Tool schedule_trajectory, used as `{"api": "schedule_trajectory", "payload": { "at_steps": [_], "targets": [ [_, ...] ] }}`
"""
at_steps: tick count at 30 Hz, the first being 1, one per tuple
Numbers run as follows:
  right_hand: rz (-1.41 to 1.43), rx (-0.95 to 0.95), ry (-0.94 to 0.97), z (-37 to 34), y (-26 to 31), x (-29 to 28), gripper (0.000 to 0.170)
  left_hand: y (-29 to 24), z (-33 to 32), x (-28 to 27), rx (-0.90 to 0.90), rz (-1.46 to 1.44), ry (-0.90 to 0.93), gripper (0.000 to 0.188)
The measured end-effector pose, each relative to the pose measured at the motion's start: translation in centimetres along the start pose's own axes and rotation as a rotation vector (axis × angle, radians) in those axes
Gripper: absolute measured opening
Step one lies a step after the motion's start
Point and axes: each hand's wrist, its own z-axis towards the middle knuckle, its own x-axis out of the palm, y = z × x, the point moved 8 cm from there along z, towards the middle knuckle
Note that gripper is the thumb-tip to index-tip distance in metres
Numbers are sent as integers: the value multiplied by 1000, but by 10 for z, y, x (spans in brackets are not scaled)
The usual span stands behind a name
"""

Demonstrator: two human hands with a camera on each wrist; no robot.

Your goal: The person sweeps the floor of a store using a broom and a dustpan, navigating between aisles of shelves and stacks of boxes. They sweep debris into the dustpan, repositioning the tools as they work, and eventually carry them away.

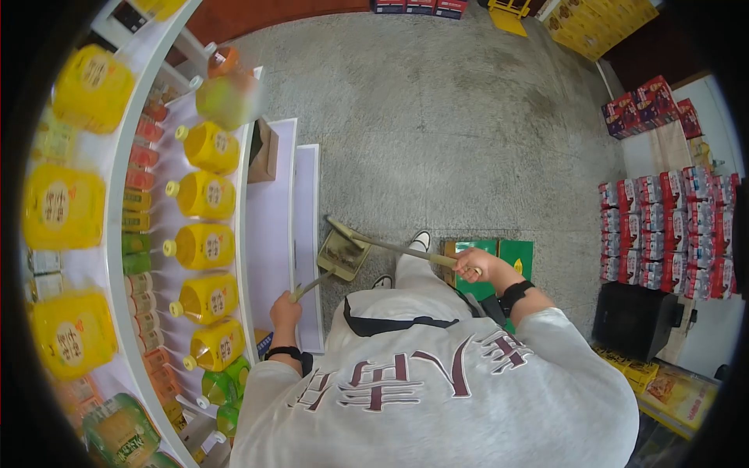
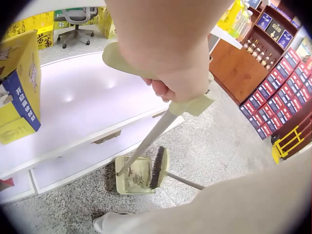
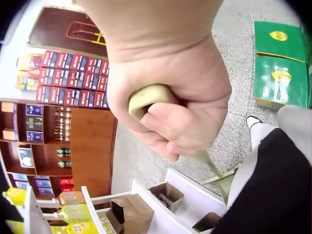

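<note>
As we look down past the pale sweatshirt [image 1: 437, 413] with its dark red lettering, both hands are busy: the left hand [image 1: 285, 310] has its fingers wrapped right round the handle of a dustpan [image 2: 134, 191], and across the way the right hand [image 1: 477, 265] is curled tight about the end of a broom [image 1: 402, 249]. Full grips on both sides, a black band [image 1: 516, 294] at each wrist! Follow the two handles down, slanting in towards each other, and there's the pan, pale green, down on the speckled floor [image 1: 468, 156] with dark bits of debris scattered inside it. Look at the broom head, dark bristles right at the pan's edge; whether they touch it, I cannot tell. One dark shoe [image 1: 421, 239] with a white toe stands to the right of the pan, and green cartons [image 1: 511, 257] sit beside the right leg. Over to the left, just beside the pan, runs a low white shelf [image 1: 308, 179], and past it yellow bottles [image 1: 207, 195] line up in a row. Wide on the right, it's a black box [image 1: 636, 320] and a bank of red-wrapped packs [image 1: 663, 226]. Farther off, red-and-blue cartons [image 2: 268, 97] are stacked high near a wooden cabinet [image 2: 229, 73], a yellow cart [image 2: 288, 141] close by.
</note>
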Motion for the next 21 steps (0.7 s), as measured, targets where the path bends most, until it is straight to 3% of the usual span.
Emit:
{"api": "schedule_trajectory", "payload": {
  "at_steps": [5, 10, 11, 13, 16, 18, 20, 21],
  "targets": [
    [167, -72, 20, -32, 14, -43, 27, -60, 9, -19, 13, 69, -6, 12],
    [201, -267, -160, -60, 26, -83, 24, -155, 33, -46, 145, 119, -58, 11],
    [222, -274, -159, -64, 24, -86, 24, -181, 42, -47, 216, 134, -30, 11],
    [138, -390, -335, -78, 26, -105, 20, -231, 61, -48, 306, 168, 3, 11],
    [209, -382, -510, -94, 12, -142, 23, -318, 82, -33, 572, 350, 110, 13],
    [206, -395, -508, -81, -1, -171, 25, -373, 89, -27, 688, 389, 155, 16],
    [242, -417, -633, -84, -3, -196, 20, -424, 94, -21, 751, 435, 190, 20],
    [235, -419, -699, -87, -2, -207, 8, -445, 98, -16, 773, 463, 198, 21]
  ]
}}
